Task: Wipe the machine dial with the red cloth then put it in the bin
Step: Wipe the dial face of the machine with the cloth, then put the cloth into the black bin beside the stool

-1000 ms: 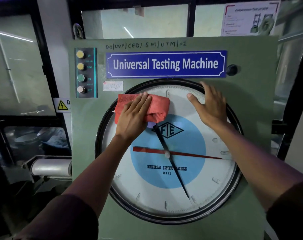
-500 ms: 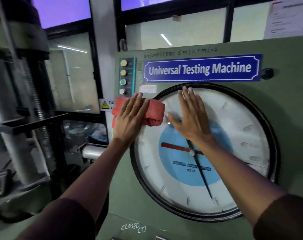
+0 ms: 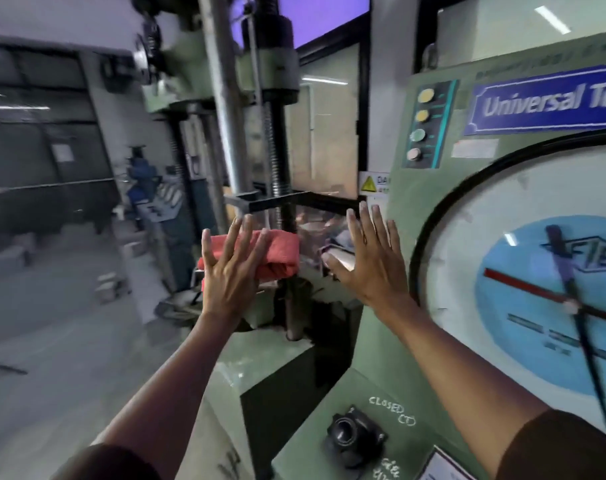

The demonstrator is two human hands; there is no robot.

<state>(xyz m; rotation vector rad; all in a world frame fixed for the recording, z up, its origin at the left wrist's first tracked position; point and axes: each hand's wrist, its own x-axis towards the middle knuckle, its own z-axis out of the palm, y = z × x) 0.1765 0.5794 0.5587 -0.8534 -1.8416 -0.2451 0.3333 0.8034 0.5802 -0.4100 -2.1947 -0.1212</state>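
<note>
**Red cloth off the dial, both hands raised left of the machine face**

The left hand is held up with its fingers spread wide and nearly straight; the folded red cloth lies against its palm side, showing past the fingers to the right. Whether the thumb pins the cloth cannot be told. The cloth is clear of the machine dial and sits in front of the threaded column of the testing frame.

The right hand is flat and empty, fingers extended and slightly apart, at the left edge of the green cabinet, just beside the dial's black rim. Contact with the cabinet cannot be confirmed.

The dial shows a blue centre, a red pointer and a black pointer. Above it are the blue nameplate and a column of four push buttons. A black knob sits on the lower panel beside the chalked word "CLOSED". The view is motion-blurred.
</note>
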